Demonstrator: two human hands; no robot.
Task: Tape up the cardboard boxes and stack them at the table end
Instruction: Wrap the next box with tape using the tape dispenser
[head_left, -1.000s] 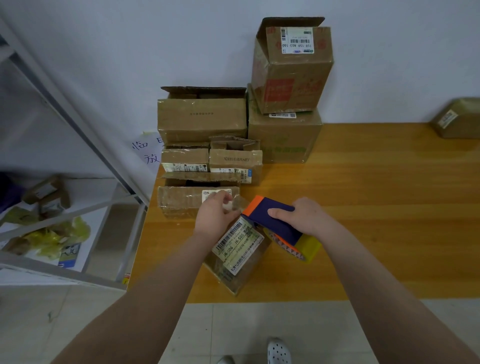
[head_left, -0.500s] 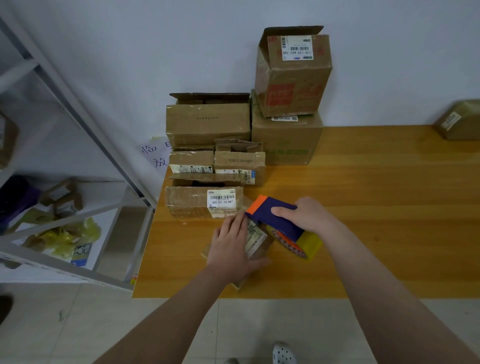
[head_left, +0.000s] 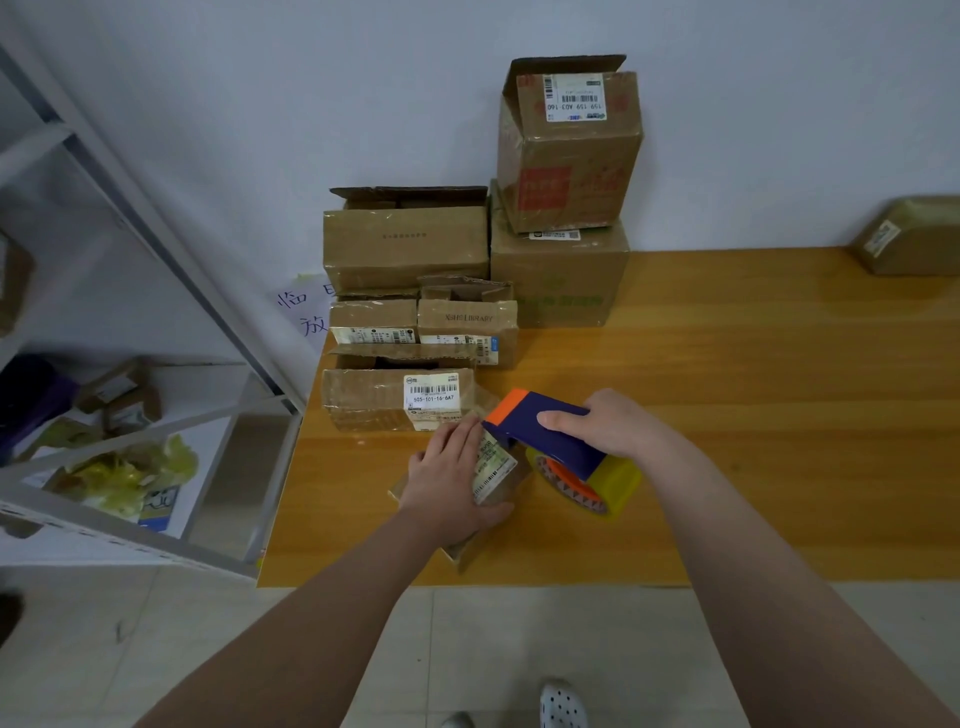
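A small cardboard box (head_left: 496, 475) with a white barcode label lies near the table's front edge. My left hand (head_left: 449, 475) lies flat on top of it, fingers straight, thumb at its near side. My right hand (head_left: 610, 423) grips a blue and orange tape dispenser (head_left: 545, 431) with a yellowish tape roll (head_left: 597, 486), its front end at the box's far right corner. Behind it, several cardboard boxes (head_left: 405, 249) are stacked at the table's left end against the wall, the nearest one (head_left: 384, 400) carrying a barcode label.
The wooden table (head_left: 753, 415) stretches to the right, with one more box (head_left: 914, 236) at its far right by the wall. A metal shelf (head_left: 156, 395) with small packages stands to the left. Tiled floor and a shoe (head_left: 563, 706) lie below.
My left hand moved from the box's far end back over its top and now lies flat on it. The box settled lower on the table. The dispenser stayed roughly where it was.
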